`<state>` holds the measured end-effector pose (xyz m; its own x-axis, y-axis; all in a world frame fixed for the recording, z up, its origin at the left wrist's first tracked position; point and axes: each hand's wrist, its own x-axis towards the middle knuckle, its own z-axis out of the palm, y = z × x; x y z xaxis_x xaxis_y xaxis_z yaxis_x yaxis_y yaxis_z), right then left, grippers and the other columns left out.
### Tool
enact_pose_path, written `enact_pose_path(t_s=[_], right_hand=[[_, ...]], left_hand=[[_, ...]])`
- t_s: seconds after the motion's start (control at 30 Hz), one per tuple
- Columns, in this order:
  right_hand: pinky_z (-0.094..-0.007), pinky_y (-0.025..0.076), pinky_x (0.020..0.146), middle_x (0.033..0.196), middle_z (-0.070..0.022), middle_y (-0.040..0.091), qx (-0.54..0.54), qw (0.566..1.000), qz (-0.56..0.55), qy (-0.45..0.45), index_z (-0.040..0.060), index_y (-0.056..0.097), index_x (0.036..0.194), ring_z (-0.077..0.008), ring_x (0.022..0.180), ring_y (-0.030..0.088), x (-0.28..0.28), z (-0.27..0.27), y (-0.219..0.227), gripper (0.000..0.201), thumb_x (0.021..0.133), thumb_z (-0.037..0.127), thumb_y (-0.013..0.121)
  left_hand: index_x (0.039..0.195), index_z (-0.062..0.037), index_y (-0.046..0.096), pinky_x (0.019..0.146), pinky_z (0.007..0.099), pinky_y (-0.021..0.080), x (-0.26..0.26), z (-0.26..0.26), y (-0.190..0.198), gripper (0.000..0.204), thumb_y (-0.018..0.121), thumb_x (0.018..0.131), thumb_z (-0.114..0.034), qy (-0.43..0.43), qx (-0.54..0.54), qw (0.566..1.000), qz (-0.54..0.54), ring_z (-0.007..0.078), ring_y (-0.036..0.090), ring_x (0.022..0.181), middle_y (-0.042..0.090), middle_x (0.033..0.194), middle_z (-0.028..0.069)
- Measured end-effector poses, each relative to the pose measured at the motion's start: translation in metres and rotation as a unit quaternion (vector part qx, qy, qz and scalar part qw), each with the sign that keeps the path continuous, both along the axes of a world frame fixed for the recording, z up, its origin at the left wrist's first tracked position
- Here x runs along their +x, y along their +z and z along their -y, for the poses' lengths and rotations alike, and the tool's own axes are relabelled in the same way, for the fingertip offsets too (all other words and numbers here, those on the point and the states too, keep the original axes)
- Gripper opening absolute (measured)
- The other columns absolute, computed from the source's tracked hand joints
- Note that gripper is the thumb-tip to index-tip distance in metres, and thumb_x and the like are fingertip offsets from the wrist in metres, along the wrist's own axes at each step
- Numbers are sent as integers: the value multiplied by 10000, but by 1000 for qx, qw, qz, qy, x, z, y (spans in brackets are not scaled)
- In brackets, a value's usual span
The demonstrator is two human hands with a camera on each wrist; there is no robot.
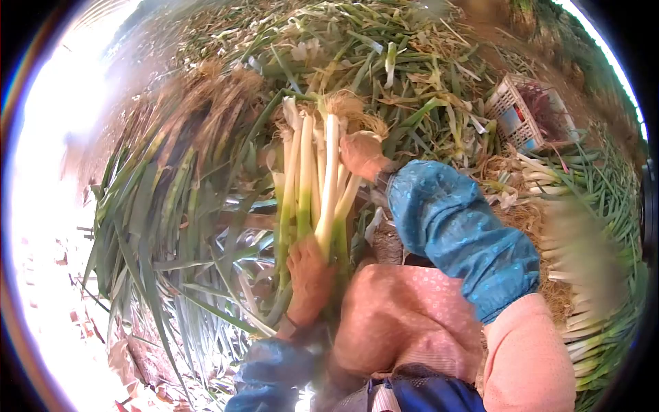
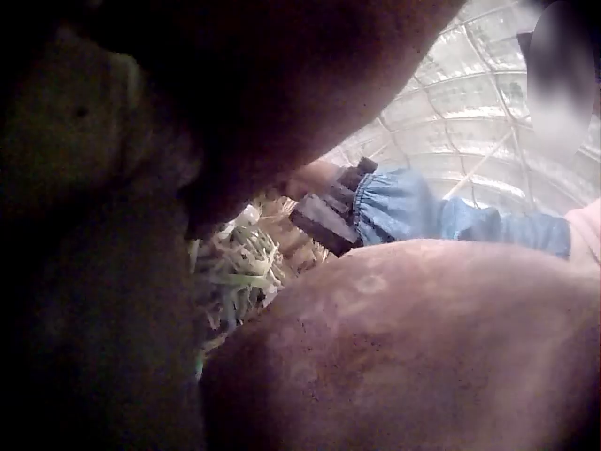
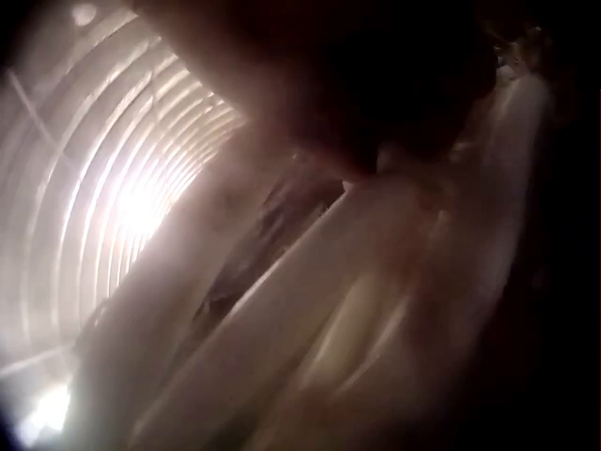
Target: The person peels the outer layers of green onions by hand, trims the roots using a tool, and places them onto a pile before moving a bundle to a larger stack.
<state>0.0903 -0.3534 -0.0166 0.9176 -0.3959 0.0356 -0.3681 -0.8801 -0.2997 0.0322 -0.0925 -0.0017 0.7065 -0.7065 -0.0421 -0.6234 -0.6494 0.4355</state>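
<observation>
Head view: both hands (image 1: 309, 280) (image 1: 364, 156) in a grip around pale leek stalks (image 1: 330, 175)

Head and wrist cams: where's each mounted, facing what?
Head: worn on head, facing forward-down at stalks; left hand, right hand, left sleeve, right sleeve show.
Left wrist: on that wrist, facing the right sleeve, ribbed roof behind.
Right wrist: on that wrist, facing the stalks; right hand shows dark.
Head and left wrist share the right sleeve.

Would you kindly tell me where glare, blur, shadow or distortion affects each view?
Head: fisheye curvature, glare at left, hazy smear over stalk row at right; left wrist: left side dark; right wrist: glare at left, pale stalks blurred.
</observation>
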Motion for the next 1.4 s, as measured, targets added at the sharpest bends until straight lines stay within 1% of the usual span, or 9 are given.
enact_pose_path(t_s=[0.13, 0.47, 0.77, 0.9, 1.0, 1.03, 1.23, 1.3, 1.4], right_hand=[[-418, 505, 565, 671, -166, 620, -127, 986, 62, 85, 23, 617, 725, -313, 646, 634, 9, 16, -9, 146, 776, 94, 500], [-393, 513, 591, 1091, -200, 475, -330, 928, 39, -167, 34, 368, 1216, -307, 804, 591, -60, 187, 95, 441, 864, 243, 530], [-370, 486, 728, 877, -212, 600, 176, 981, 75, -22, -35, 517, 1063, -297, 817, 616, -12, 36, 14, 513, 802, 402, 584], [-361, 490, 737, 858, -170, 634, 598, 778, 28, -191, 6, 618, 953, -292, 830, 623, 40, 15, -7, 359, 791, 324, 582], [-344, 503, 538, 791, -83, 638, 556, 802, 68, -207, 52, 627, 948, -198, 621, 607, 72, 40, -57, 261, 790, 259, 617], [-345, 516, 566, 786, -96, 646, 331, 924, -89, -169, 37, 644, 899, -202, 632, 619, 74, 58, -51, 245, 778, 249, 631], [-384, 522, 683, 836, -204, 643, 114, 951, 178, -225, -31, 647, 875, -295, 763, 640, 20, 172, 25, 423, 786, 382, 621], [-402, 511, 718, 818, -238, 621, -50, 984, 38, -166, -84, 594, 953, -314, 790, 631, -15, 151, 95, 506, 801, 398, 606], [-407, 500, 734, 867, -254, 600, -61, 963, 176, -196, -77, 518, 1065, -321, 829, 616, -31, 150, 34, 553, 804, 404, 601]], left_hand=[[1193, 5, 371, 856, 494, 338, -1, 4, 3, 660, 718, 645, -117, 13, 8, 1000, -25, 402, 420, 1030, 490, 1065, 214], [1091, 16, 435, 867, 469, 332, 3, 3, 10, 515, 692, 661, -105, 34, -51, 997, -46, 418, 432, 987, 517, 1001, 237], [1075, 42, 429, 813, 487, 368, 32, -1, 7, 466, 621, 653, -8, 33, -57, 997, -36, 433, 449, 942, 519, 992, 256], [1168, 48, 377, 821, 493, 370, 17, -1, 13, 575, 587, 633, 27, 10, -35, 999, -1, 439, 444, 958, 510, 1013, 264], [1231, 40, 342, 845, 483, 380, 11, -5, 16, 653, 564, 617, 41, -14, -56, 998, -5, 446, 448, 982, 501, 1014, 257], [1239, 33, 336, 835, 481, 389, 12, -7, 15, 656, 560, 623, 42, -3, -50, 999, -18, 445, 460, 977, 502, 1024, 260], [1191, 5, 357, 732, 478, 438, 21, -10, 26, 568, 545, 656, 48, 52, -75, 993, -71, 449, 535, 890, 533, 992, 270], [1144, 3, 376, 695, 472, 446, 33, -12, 14, 505, 547, 670, 44, 79, -88, 992, -34, 453, 553, 851, 554, 934, 267], [1031, 31, 433, 659, 451, 452, 72, 7, 17, 384, 587, 682, -7, 115, -129, 984, -54, 432, 565, 798, 565, 874, 267]])
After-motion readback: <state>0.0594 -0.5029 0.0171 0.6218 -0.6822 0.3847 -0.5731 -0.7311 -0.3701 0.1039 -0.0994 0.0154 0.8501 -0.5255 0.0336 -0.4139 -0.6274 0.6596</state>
